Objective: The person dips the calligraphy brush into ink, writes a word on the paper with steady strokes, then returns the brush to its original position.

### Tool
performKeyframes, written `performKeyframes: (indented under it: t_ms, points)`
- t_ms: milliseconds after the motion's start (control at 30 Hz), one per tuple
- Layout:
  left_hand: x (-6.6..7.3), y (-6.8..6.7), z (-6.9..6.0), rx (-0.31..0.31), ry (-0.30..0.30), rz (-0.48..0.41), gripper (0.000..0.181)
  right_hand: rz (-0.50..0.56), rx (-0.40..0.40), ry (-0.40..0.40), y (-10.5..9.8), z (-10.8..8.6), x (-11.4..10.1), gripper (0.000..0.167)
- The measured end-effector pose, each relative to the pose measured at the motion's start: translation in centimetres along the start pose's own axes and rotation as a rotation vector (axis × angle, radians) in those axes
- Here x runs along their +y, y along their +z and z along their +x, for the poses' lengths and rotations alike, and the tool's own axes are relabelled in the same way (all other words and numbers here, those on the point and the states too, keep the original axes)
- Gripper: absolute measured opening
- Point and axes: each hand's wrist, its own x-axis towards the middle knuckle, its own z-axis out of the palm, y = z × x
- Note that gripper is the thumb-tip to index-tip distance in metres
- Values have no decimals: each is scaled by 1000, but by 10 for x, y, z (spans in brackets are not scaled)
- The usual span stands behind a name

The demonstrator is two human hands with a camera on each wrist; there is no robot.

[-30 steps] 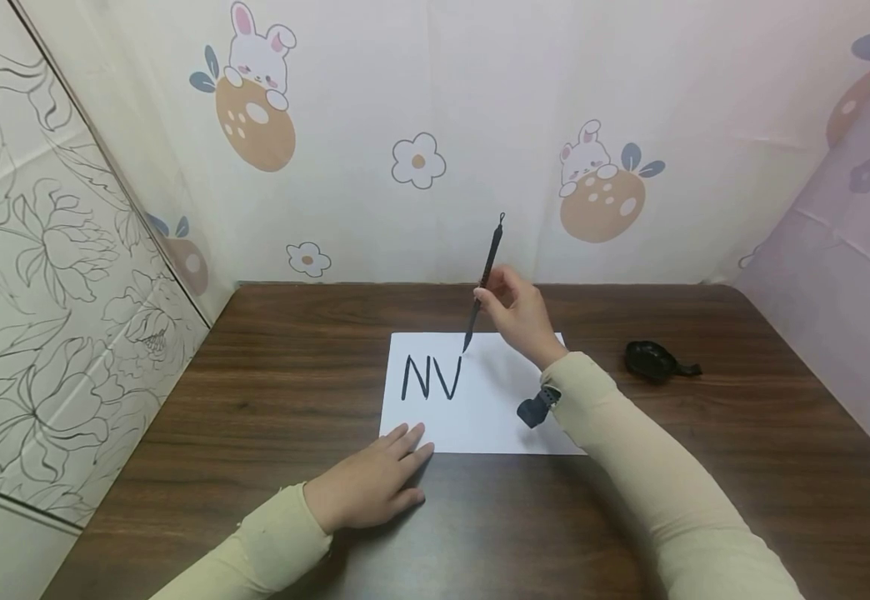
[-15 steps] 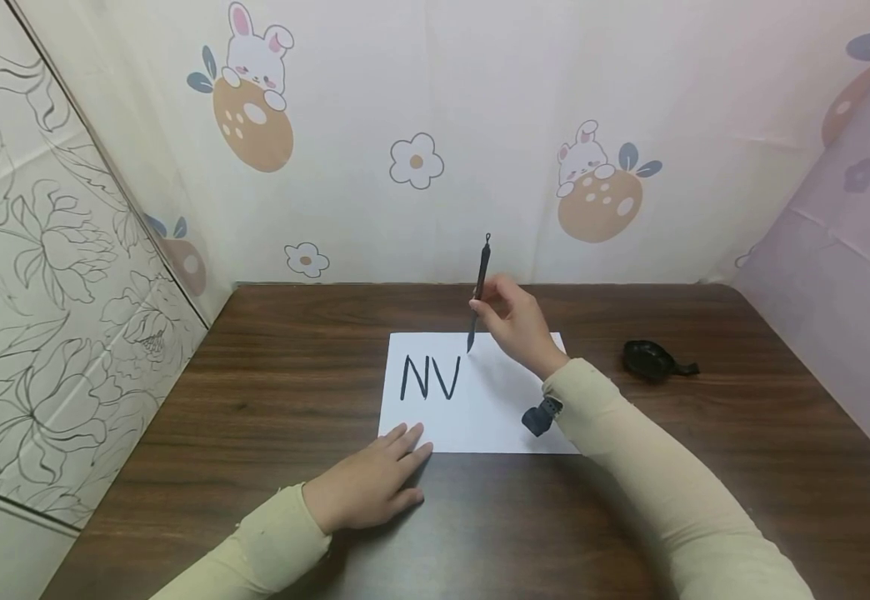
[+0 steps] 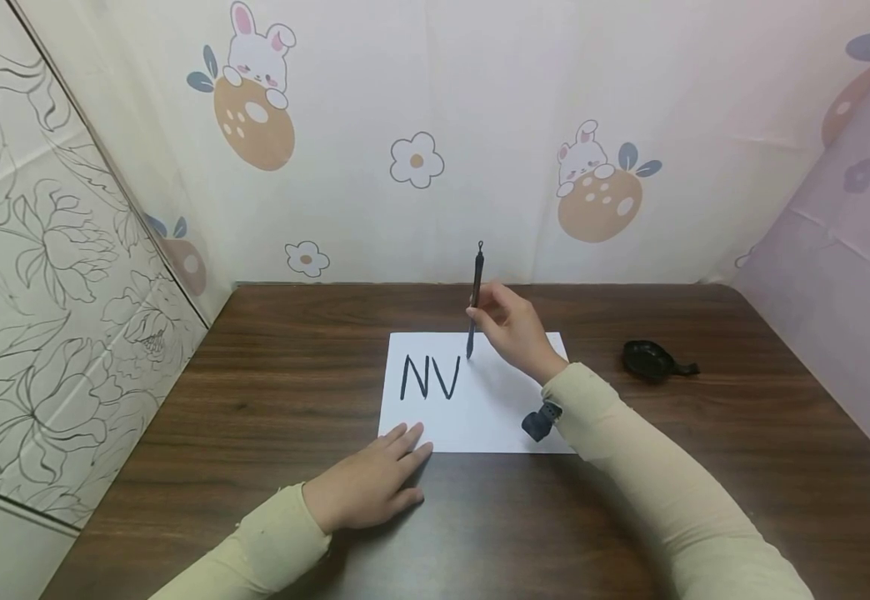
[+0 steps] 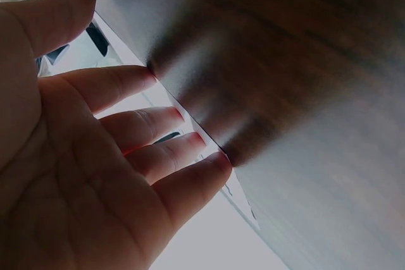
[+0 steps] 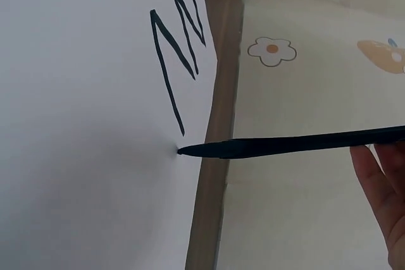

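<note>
My right hand (image 3: 516,332) pinches a dark writing brush (image 3: 477,283) held nearly upright over a white sheet of paper (image 3: 506,417). In the right wrist view the brush tip (image 5: 183,151) is at the paper's surface, just beside the top end of the V; whether it touches I cannot tell. Black strokes on the sheet form an N (image 3: 415,377) and a V (image 3: 447,379). With fingers spread and straight, my left hand (image 3: 371,483) rests at the sheet's lower left edge, its fingertips on the paper, as the left wrist view (image 4: 95,169) also shows.
A small black dish with a handle (image 3: 651,360) lies on the brown wooden table (image 3: 292,358), right of the paper. Behind the table hangs a curtain (image 3: 480,125) printed with rabbits and flowers. A flower-patterned panel (image 3: 52,250) stands on the left.
My right hand and the brush have shifted slightly down; the brush has become more upright, its tip now lower and a little further right. The left hand stays in place.
</note>
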Motion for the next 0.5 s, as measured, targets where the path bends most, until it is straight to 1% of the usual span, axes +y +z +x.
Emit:
performKeyframes:
  t_ms: [267,500]
  points:
    - [0,0,1,-4,-6,1,58,1,-6,-10,0,-2,0,15]
    - [0,-1,0,-9,-8,5,59,5,-29,10,-3,-5,-3,16]
